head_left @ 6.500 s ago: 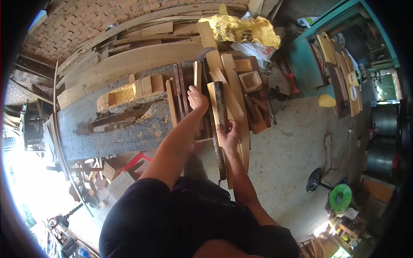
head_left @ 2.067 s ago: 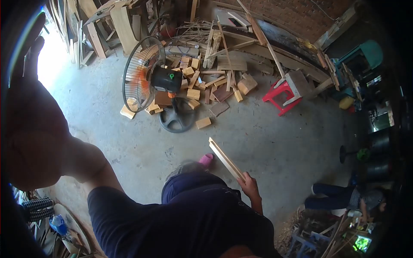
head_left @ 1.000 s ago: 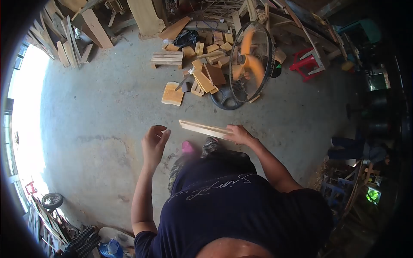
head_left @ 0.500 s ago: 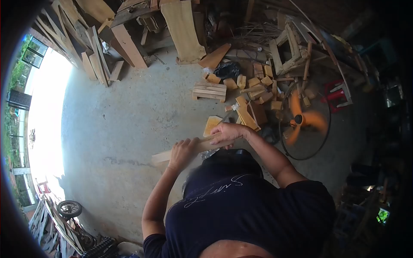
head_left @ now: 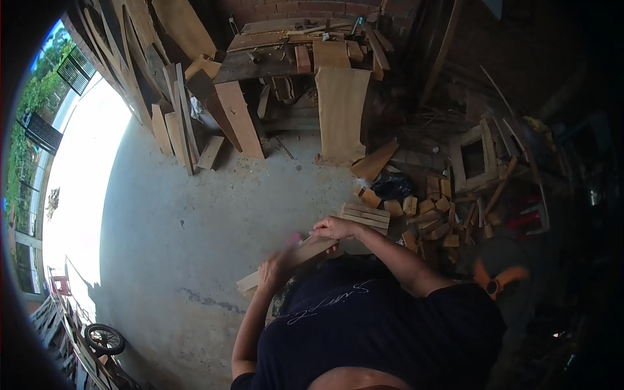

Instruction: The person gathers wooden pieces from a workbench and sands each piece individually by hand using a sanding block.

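A pale piece of wood (head_left: 311,251), long and narrow, is held slantwise in front of my body. My left hand (head_left: 273,270) is closed round it near its lower left end, and its fingers are smeared by motion. At the upper right end, my right hand (head_left: 336,229) grips the same piece, thumb and fingers on either side. A small pinkish blur shows just above the wood between the hands; I cannot make out what it is. Just beyond my right hand, a small slatted wooden stack (head_left: 366,218) rests on the floor.
Wood offcuts (head_left: 437,218) and a black plastic bag (head_left: 392,186) lie to the right, near an orange-bladed fan (head_left: 495,286). Ahead stands a cluttered workbench (head_left: 260,65) with a broad plank (head_left: 342,114) leaning on it. Boards (head_left: 179,120) lean at left; a wheel (head_left: 104,339) lies lower left.
The view has tilted up, bringing the workbench into sight and shifting the floor items lower. Both hands keep hold of the wood, which now slants more steeply.
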Demonstrator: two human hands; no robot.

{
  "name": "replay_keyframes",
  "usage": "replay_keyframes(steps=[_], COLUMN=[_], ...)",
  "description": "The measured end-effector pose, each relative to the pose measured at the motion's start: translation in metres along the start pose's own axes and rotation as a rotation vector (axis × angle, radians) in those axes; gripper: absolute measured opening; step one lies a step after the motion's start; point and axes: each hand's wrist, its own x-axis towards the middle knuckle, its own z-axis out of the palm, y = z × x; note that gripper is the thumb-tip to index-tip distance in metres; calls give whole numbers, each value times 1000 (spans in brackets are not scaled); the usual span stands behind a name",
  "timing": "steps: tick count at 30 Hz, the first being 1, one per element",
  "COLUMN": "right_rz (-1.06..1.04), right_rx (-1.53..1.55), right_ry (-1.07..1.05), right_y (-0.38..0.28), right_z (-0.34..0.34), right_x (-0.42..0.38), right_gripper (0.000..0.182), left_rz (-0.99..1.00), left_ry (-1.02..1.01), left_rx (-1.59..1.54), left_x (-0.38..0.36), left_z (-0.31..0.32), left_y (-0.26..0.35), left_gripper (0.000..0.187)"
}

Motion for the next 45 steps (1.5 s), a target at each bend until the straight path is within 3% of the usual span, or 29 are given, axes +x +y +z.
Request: replay_keyframes(steps=[3, 8, 16, 21, 23, 25, 28, 30, 31, 33, 36, 38, 39, 44, 45], right_rz=[-3, -9, -11, -265, -418, -488, -204, 10, 37, 59, -28, -127, -256, -176, -81], right_rx=[54, -145, -119, -345, -598, -635, -792, -873, -874, -937, -1002, -801, -799, -837, -800], right_ry=[151, 469, 597, 728, 890, 1022, 1073, 1051, 1039, 1105, 1227, 1212, 1319, 1579, 1591], right_y=[-49, -102, -163, -259, -285, -327, -374, -402, -403, -371, -359, -370, -371, -366, -366], right_z=[-49, -134, -274, -372, -414, -435, -458, -465, -471, -492, -508, -507, -505, -506, -505], right_x=[49, 87, 182, 284, 345, 390, 462, 483, 496, 535, 527, 493, 476, 402, 393], right_gripper=[39, 40, 26, 22, 22, 30, 66, 69, 60, 59, 51, 41, 34, 41, 42], left_rz=[-62, -136, -180, -231, -247, -239, -240, -232, -212, -142, 19, 134, 183, 365, 406], left_ry=[22, 78, 147, 142, 119, 109, 82, 24, 0, -30, -36, 1, 10, 25, 37], left_rx=[-4, -52, -60, -67, -69, -87, -83, -72, -60, -36, -7, -18, -27, 105, 120], left_x=[62, 154, 305, 395, 433, 464, 502, 530, 546, 575, 624, 659, 677, 770, 785], left_z=[-60, -122, -170, -198, -217, -236, -260, -277, -284, -297, -312, -318, -322, -319, -315], left_y=[-35, -94, -173, -211, -212, -215, -218, -226, -233, -247, -270, -284, -284, -270, -264], left_gripper=[55, 58, 56, 54, 54, 55, 56, 58, 58, 56, 53, 54, 56, 57, 57])
